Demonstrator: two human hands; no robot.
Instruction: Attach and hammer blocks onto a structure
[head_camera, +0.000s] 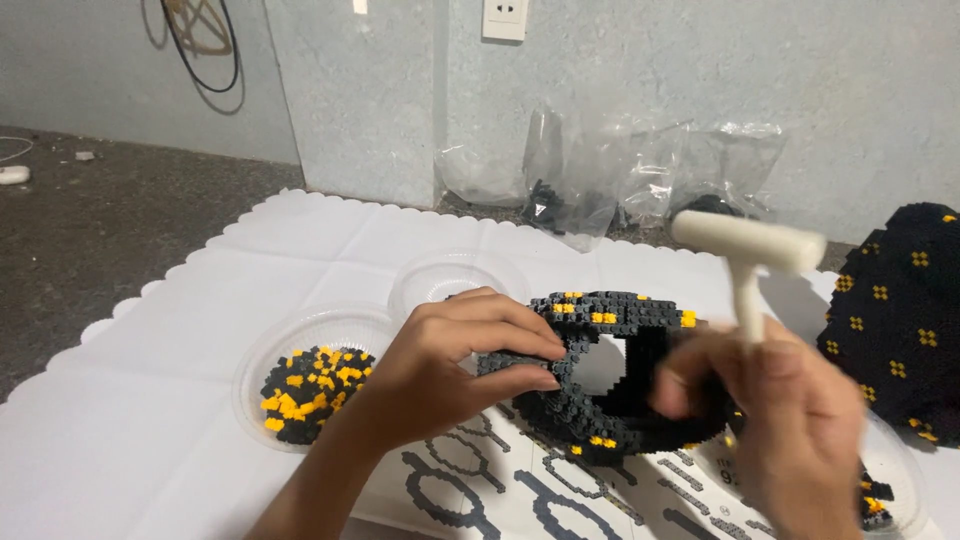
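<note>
A black-and-yellow brick ring (610, 375), stood on edge on the white sheet (200, 330), is pinched at its near rim by the left hand (450, 365), while a small white hammer (750, 262) is gripped upright in the blurred right hand (800, 420) just beside it.

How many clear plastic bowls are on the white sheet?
3, maybe more hidden. One bowl of black and yellow bricks sits left; an empty bowl lies behind the left hand; a third bowl's rim shows beside the right hand.
</note>
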